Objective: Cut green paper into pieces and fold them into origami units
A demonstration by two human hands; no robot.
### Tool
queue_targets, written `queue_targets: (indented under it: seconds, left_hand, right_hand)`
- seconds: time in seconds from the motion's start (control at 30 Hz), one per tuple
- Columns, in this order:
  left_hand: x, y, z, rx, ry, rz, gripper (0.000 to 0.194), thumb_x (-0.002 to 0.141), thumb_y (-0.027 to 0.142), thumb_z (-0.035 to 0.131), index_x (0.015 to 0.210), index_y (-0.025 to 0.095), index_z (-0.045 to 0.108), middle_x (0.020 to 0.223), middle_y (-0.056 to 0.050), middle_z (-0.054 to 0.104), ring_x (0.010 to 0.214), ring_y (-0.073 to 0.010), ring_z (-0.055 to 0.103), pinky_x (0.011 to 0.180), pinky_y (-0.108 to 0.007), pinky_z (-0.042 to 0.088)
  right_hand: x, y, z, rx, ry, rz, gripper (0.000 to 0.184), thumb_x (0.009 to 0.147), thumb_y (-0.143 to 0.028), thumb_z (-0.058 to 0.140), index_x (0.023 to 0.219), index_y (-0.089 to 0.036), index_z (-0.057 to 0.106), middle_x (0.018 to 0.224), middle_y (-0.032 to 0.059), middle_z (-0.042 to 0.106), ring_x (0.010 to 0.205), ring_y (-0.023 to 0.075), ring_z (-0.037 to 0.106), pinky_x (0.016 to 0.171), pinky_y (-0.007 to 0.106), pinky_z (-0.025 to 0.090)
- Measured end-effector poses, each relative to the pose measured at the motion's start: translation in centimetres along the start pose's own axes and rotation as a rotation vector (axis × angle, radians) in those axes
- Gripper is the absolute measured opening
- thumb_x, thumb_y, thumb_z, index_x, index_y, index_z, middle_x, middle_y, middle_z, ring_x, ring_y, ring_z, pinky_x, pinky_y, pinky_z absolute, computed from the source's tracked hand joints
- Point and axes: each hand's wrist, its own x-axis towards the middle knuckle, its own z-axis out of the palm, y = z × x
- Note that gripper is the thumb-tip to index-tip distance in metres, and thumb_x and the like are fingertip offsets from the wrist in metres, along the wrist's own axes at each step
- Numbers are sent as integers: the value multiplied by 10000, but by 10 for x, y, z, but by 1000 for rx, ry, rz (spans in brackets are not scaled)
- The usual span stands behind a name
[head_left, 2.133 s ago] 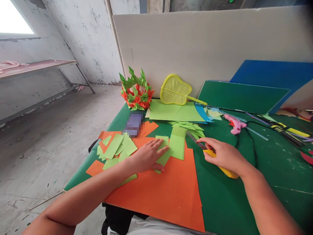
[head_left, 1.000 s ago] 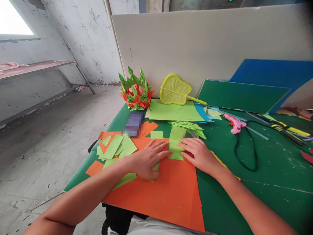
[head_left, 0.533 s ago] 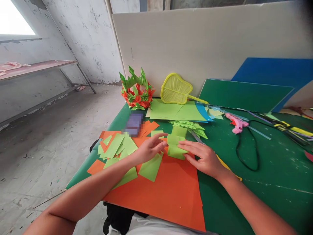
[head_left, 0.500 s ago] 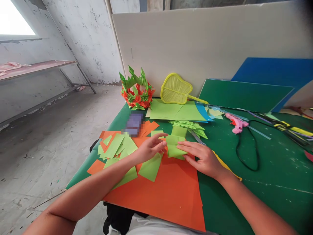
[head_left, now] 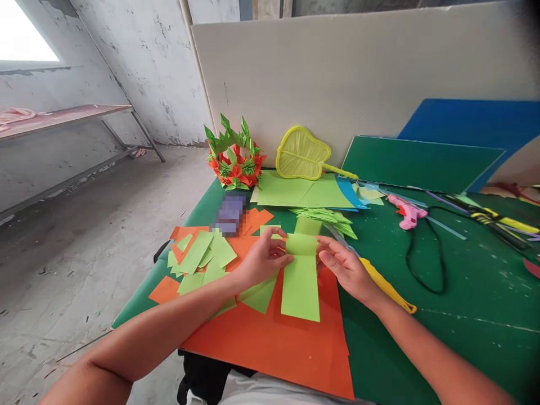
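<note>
A light green paper strip (head_left: 300, 287) with a crosswise crease near its top stands between my hands, over the orange sheet (head_left: 270, 343). My left hand (head_left: 264, 259) pinches its left edge, thumb near the crease. At the upper right edge, my right hand (head_left: 343, 267) holds the strip with curled fingers; some fingertips are hidden behind it. Loose green paper pieces (head_left: 198, 250) lie left of my left hand. Beyond my hands is a pile of folded green papers (head_left: 329, 218). A knife with a yellow handle (head_left: 386, 284) lies beside my right hand.
A green and orange folded-paper ring (head_left: 236, 160) stands at the back left, near a yellow fan (head_left: 302, 153). Large green sheets (head_left: 291, 190) lie below the fan. A pink glue gun (head_left: 405, 211) with a black cord rests to the right on the green table (head_left: 476, 315).
The green paper, lying folded over under my right fingers before, is now opened out into a long creased strip. Both hands have closed on its edges.
</note>
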Motion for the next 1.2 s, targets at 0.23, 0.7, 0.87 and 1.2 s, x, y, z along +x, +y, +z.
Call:
queue_targets:
  seconds: [0.23,0.7,0.87,1.2]
  left_hand:
    - [-3,-3,4,109,9,69,278,822,235,614,1015,217,415,897,-2,594,776,-107,594,695,-243,490]
    - [-11,11,5,338,-70,272,250,889,138,436,905,155,685,954,-80,664,843,-151,609,683,-242,484]
    - [-14,14,6,313,-49,125,209,889,325,553,950,162,668,874,-46,647,790,-139,598,688,-233,516]
    - [-14,0,12,183,1,37,282,794,314,671,1025,167,601,807,-7,603,701,-102,586,662,-227,517]
  right_hand:
    - [-1,5,2,181,-65,201,518,943,-605,328,1152,-253,645,920,76,733,839,244,700,688,372,587]
    - [-1,5,7,136,-92,205,291,806,-396,691,1035,-225,637,924,34,698,862,175,642,741,274,513]
    - [-5,5,11,102,-81,221,271,818,-386,677,1023,-218,623,847,33,723,777,174,655,682,278,510]
    - [-10,-1,21,-27,40,152,265,789,-425,691,932,-203,660,894,51,705,805,194,655,710,300,537]
